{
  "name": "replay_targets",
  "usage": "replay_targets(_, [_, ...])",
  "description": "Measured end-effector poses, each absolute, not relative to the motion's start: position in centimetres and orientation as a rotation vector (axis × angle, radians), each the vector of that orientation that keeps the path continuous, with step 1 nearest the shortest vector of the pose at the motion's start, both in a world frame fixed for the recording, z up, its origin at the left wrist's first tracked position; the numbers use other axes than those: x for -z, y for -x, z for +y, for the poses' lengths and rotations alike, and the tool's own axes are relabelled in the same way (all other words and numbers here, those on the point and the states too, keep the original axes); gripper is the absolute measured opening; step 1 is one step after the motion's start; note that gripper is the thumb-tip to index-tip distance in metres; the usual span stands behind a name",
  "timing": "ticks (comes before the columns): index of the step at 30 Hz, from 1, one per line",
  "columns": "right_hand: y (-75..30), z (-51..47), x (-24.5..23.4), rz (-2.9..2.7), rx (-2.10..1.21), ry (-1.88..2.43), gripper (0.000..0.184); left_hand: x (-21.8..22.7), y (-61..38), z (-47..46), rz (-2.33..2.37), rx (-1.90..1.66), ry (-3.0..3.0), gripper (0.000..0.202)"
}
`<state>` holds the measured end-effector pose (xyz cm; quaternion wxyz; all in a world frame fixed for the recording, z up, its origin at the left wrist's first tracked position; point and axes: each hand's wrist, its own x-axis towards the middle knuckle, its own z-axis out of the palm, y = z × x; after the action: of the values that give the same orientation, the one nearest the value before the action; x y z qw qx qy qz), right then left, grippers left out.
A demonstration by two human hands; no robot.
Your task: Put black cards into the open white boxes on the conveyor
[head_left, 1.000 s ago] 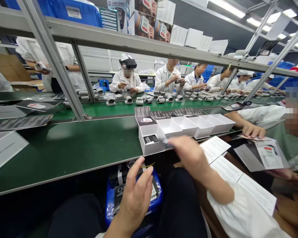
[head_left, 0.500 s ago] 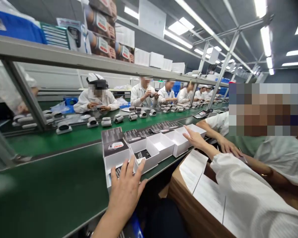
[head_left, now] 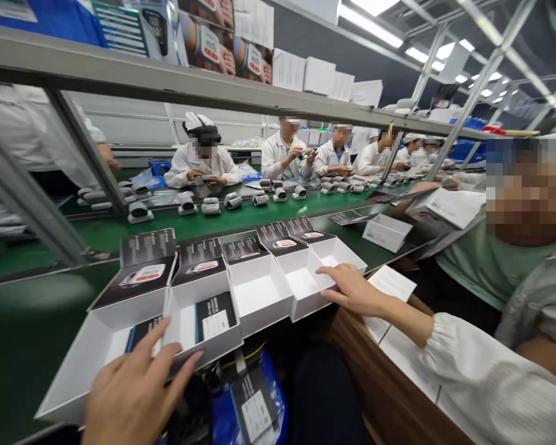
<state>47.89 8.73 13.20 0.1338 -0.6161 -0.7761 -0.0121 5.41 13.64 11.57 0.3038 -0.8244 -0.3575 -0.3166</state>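
Note:
Several open white boxes with black printed lids stand side by side along the near edge of the green bench. My left hand (head_left: 136, 386) has its fingers spread over the front of the leftmost box (head_left: 69, 371), touching its rim. A black and white printed booklet (head_left: 213, 315) lies inside the second box (head_left: 180, 309); part of a similar one shows in the leftmost. My right hand (head_left: 354, 290) reaches over the front of the two right-hand boxes (head_left: 306, 303), fingers stretched out, thumb apart and nothing held. Their bare white insides show.
A carton (head_left: 352, 352) of white boxes stands at my right. Beside it, a co-worker handles a white box (head_left: 449, 207); another open box (head_left: 387, 232) stands nearby. Grey-and-white cuff devices (head_left: 210, 205) line the belt. A shelf (head_left: 167, 86) crosses above. A blue bag (head_left: 278, 389) lies below.
The row of boxes has moved left with both my hands and appears closer, while the view has shifted. The co-worker's hands, earlier resting low, are now up at a white box.

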Motion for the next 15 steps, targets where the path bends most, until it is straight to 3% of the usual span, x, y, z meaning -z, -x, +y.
replay_targets(2, [-42.8,7.9,-13.5,-2.342,0.099,1.727,0.041,-11.6,0.2,12.7,-0.948,0.861,2.172,0.028])
replay_targets(6, [-34.9,8.1,-13.8,-2.418,0.238,1.715,0.033,-12.9,7.8,12.9,-0.949,0.869,2.176,0.038])
replay_targets(12, [-31.7,6.8,-13.5,-2.25,0.533,1.547,0.057,-13.1,10.2,11.2,-1.152,0.997,2.18,0.035])
replay_targets(15, [-31.0,3.8,-10.1,-2.23,0.518,1.312,0.031,-9.3,7.1,6.8,-1.276,1.068,2.219,0.027])
